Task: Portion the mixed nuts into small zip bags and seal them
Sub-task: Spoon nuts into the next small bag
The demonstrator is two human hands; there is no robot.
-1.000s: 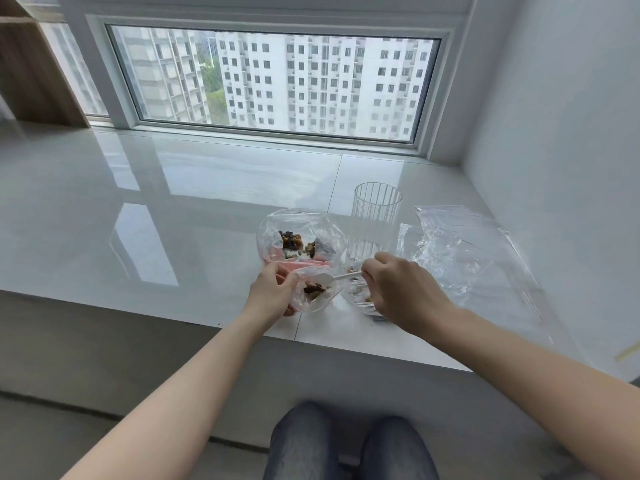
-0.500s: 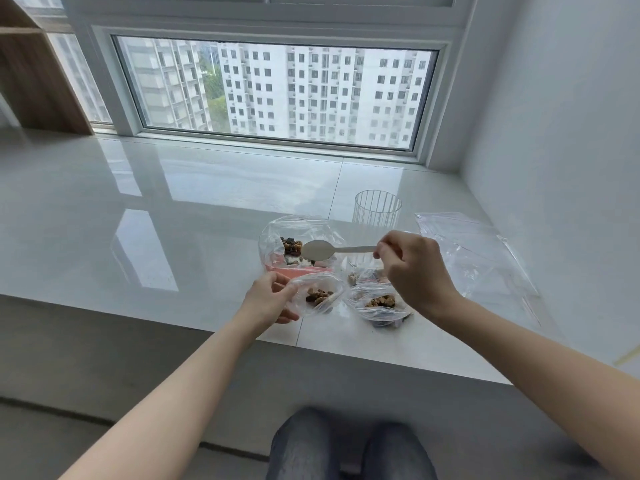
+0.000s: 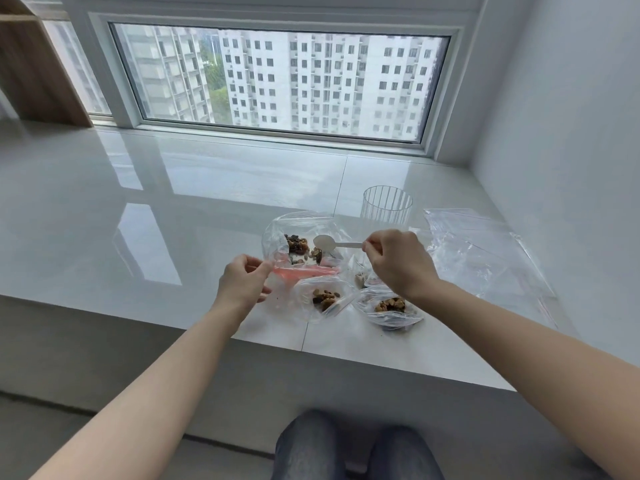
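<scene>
No readable text, labels or numbers anywhere.

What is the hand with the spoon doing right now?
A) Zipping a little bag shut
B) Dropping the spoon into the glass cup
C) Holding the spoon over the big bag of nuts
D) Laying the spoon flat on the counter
C: the right hand pinches the white spoon by its handle, and the spoon's bowl sits over the open big bag of nuts, apart from the glass cup.

Right hand (image 3: 398, 263) covers most of a third small bag (image 3: 360, 277), so can't tell what's in it. Knees (image 3: 353, 448) cut off at the bottom edge.
</scene>
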